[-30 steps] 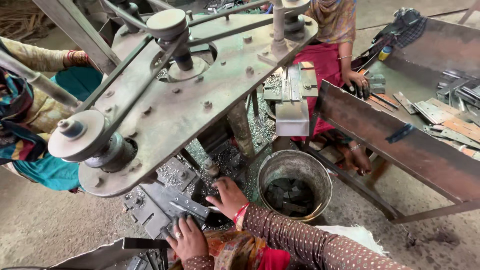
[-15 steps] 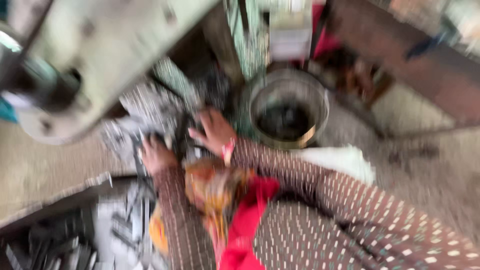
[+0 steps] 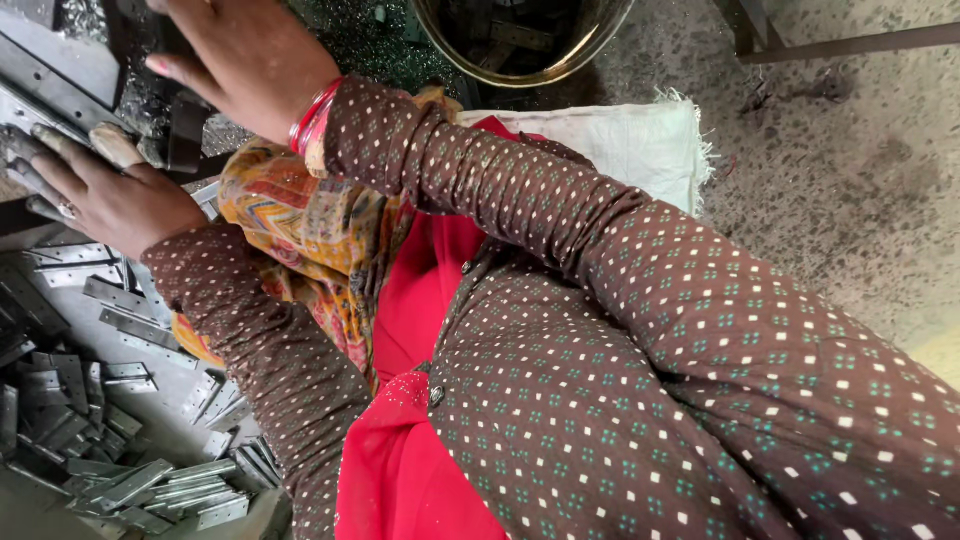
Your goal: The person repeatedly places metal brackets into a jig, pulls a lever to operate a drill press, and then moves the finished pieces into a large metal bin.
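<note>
My left hand [image 3: 105, 195] is at the left edge, its fingers and thumb closed around the edge of a flat grey metal strip [image 3: 45, 100] on the machine bed. My right hand [image 3: 245, 55], with red bangles at the wrist, reaches over a dark metal block [image 3: 187, 130] at the top; its fingertips run out of the picture. Both arms wear brown dotted sleeves. A red and patterned cloth lies across my lap.
A heap of small grey metal hinge plates [image 3: 100, 440] lies at the lower left. A round metal bucket [image 3: 520, 45] holding dark pieces stands at the top, with a white sack [image 3: 630, 140] beside it on the rough concrete floor [image 3: 850, 170].
The view has dropped from the belt-driven machine onto my lap and arms. Both hands stay at the machine bed, seen much closer.
</note>
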